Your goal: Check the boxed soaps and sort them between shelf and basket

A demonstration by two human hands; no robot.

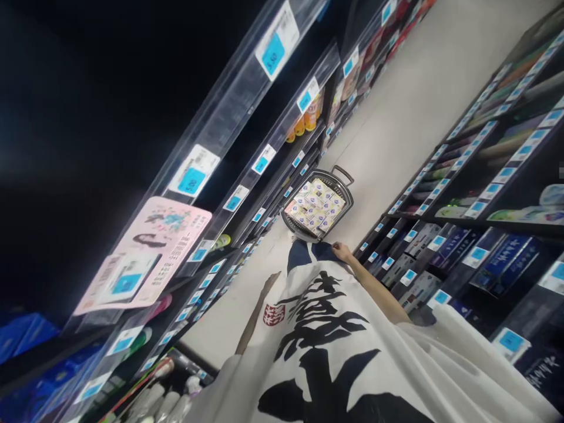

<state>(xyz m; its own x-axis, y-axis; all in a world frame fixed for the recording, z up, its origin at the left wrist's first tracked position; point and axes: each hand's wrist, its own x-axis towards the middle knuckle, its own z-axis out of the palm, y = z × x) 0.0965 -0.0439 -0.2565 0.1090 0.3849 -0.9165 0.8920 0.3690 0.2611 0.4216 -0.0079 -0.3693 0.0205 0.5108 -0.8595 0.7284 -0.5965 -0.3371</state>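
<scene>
1. While standing over the basket (348, 202) on the aisle floor, noted tall shelving (247, 94) with blue price tags to the left of the basket and darker shelving (484, 176) to its right.
2. Saw a white shirt (335, 329) with black brush lettering nearer than the basket, hiding the legs and feet.
3. Found the basket well ahead on the floor, handle folded to its far side, filled with small boxes (315, 205) in loose rows.
4. Judged a risk: with the feet hidden under the shirt and the basket just ahead, could have kicked its near rim and spilled the loose boxes.
5. Traced the left arm (258, 314) hanging straight, down and left of the basket; could not tell the hand's state at its thin far end.
6. Saw the right hand (341, 251) on an extended arm just short of the basket's near rim, apparently not touching it; looked loosely curled, but too small to tell whether anything was pinched.
</scene>
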